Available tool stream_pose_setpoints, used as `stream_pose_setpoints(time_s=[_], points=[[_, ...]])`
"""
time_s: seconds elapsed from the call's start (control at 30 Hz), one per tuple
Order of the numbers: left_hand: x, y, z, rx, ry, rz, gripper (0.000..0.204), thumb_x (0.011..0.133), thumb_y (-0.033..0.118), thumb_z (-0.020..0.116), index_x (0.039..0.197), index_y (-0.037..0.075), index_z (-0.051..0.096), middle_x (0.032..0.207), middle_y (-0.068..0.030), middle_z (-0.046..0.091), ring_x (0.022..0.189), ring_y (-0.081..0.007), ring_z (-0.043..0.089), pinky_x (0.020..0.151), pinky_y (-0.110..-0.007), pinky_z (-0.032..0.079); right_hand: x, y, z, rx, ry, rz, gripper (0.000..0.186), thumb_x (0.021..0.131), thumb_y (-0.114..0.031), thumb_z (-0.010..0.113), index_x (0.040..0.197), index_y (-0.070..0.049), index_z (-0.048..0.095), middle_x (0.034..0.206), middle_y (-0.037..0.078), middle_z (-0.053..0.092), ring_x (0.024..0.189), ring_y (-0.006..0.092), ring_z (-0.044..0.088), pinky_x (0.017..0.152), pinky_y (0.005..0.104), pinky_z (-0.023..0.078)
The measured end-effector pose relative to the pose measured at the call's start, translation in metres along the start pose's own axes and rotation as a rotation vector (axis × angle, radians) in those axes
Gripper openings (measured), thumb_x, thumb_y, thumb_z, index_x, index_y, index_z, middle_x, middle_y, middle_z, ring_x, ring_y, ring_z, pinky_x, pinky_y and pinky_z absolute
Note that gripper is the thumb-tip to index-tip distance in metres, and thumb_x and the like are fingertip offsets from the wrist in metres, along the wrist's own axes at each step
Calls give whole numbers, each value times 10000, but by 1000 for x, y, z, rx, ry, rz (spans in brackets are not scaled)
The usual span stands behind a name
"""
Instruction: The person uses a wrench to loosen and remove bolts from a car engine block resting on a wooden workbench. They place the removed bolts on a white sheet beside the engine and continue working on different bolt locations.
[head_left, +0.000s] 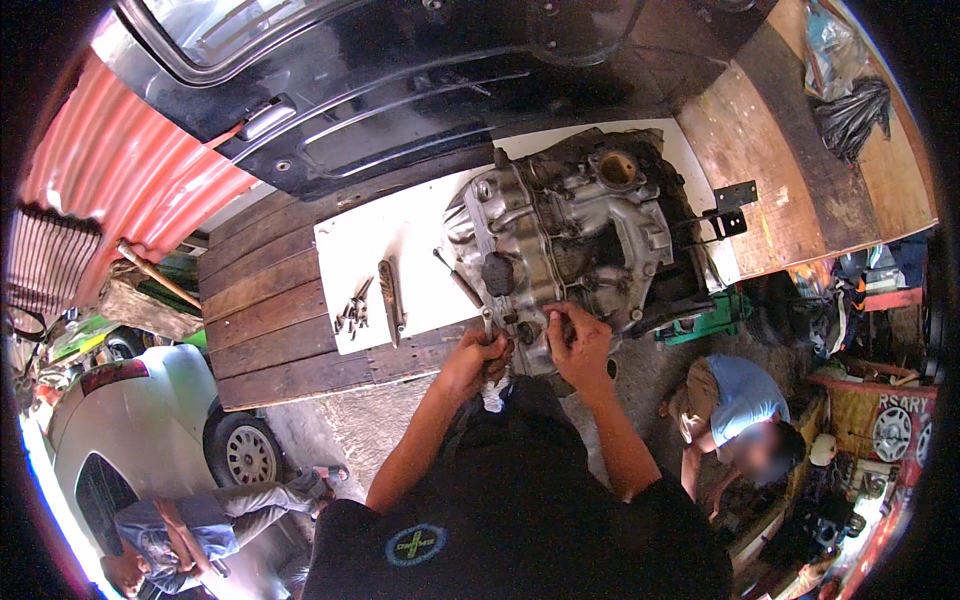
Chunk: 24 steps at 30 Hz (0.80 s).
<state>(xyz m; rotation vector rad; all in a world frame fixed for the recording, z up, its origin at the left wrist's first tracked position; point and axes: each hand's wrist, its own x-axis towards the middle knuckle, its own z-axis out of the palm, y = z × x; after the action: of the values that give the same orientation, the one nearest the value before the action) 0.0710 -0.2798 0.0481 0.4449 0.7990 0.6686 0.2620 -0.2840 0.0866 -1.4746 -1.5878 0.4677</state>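
Note:
A metal transmission housing (540,250) rests on a white board (360,235) on a plank bench (260,340). My left hand (475,362) is closed round a steel wrench (488,322) at the housing's near edge. My right hand (580,345) is just right of it on the housing, fingers bent and pinched; I cannot make out whether something small is between them. A slim tool (460,280) lies beside the housing. Farther left on the board lie a longer tool (390,295) and several small bolts or tools (355,310).
A dark vehicle panel (400,80) spans the back. A black bracket (728,218) juts right beside a wooden board (785,170). A co-worker (740,400) crouches at lower right; another person (200,530) is at lower left beside a white car (140,410). Red corrugated sheet (120,150) stands left.

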Motion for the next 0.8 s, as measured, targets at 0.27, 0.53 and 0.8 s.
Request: stream_pose_setpoints(time_s=[0.27,0.53,0.8], points=[[2,-1,0,35,39,26,176,957,195,593,845,67,545,678,8,492,529,-98,388,480,-260,279,0,2,0,-47,-17,-14,81,875,-116,614,924,-80,668,778,104,679,544,239,618,523,333,474],[-1,-11,-31,60,-104,136,328,994,331,549,846,39,547,649,13,458,520,-75,375,473,-256,298,-1,5,0,-9,2,-54,84,875,-120,610,913,-79,672,773,97,675,530,234,602,506,339,464],[17,-19,-33,153,-225,159,330,979,343,572,846,43,548,631,15,455,500,-71,355,454,-242,293,-3,3,-1,16,-39,23,76,869,-110,613,907,-65,662,780,112,676,597,270,635,562,359,489]])
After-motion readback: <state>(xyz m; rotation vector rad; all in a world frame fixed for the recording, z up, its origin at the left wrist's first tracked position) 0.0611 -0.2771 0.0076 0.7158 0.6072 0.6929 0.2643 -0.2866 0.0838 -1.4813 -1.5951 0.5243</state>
